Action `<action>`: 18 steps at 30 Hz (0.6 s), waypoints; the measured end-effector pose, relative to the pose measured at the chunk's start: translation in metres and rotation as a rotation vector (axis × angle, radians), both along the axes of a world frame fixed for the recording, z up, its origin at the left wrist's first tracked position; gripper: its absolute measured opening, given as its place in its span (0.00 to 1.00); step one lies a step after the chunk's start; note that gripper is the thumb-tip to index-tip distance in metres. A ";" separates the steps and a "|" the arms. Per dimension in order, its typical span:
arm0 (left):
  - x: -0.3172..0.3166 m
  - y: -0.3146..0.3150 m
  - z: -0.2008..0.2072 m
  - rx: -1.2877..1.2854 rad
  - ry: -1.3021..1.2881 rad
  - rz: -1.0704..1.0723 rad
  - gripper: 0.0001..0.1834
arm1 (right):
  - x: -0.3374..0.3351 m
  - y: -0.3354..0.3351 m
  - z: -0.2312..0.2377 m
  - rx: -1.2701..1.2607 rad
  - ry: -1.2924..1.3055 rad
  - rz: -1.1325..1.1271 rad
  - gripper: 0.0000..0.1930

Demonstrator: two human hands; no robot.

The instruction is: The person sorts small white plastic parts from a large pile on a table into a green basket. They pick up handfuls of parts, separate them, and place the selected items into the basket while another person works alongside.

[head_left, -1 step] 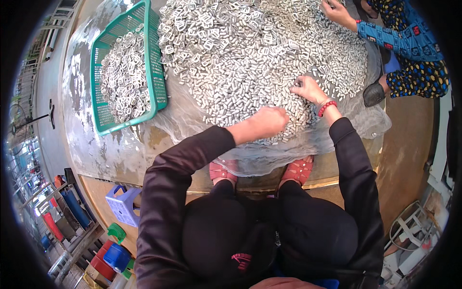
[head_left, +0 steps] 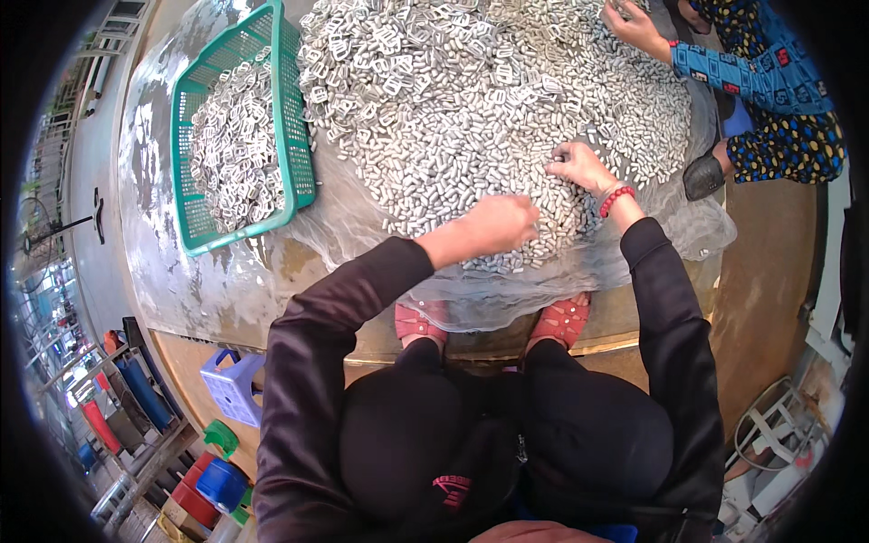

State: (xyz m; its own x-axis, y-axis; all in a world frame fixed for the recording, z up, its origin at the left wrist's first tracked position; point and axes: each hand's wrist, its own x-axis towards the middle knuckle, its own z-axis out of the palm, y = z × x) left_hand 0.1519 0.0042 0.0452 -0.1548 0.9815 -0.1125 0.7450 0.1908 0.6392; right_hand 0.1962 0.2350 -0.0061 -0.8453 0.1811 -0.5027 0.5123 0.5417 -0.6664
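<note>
Left hand [head_left: 498, 223] has edged leftward, fingers curled; right hand [head_left: 583, 169] curled too; can't tell what either grips. Grey pellets [head_left: 434, 163] look light, hard, slippery: pinch mid-length.

just outside the near edge of the surface [head_left: 204, 294], close to its left corner, here's a purple plastic stool [head_left: 233, 386] on the floor! past it, a green plastic piece [head_left: 220, 436], then a blue container [head_left: 220, 481] right up against a red one [head_left: 192, 493] — how they're stacked, hard to call. out beyond that same corner, a long blue object [head_left: 143, 389] leans alongside a red one, the red tube [head_left: 100, 425]. off the left edge, a slim dark object [head_left: 98, 215]. over to the right edge — a dark shoe [head_left: 703, 176] and dotted trousers [head_left: 787, 149], and well off the near right corner, a white frame [head_left: 769, 425] with a ring.
</note>
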 end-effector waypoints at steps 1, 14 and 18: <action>-0.013 -0.005 0.008 0.038 -0.060 0.084 0.16 | -0.005 0.000 0.000 -0.092 -0.053 -0.039 0.24; -0.113 -0.040 0.060 0.328 -1.976 0.627 0.16 | -0.041 -0.051 0.025 -0.176 0.024 0.060 0.17; -0.121 -0.036 0.059 0.334 -1.907 0.679 0.18 | -0.025 -0.111 0.045 0.222 0.166 0.188 0.17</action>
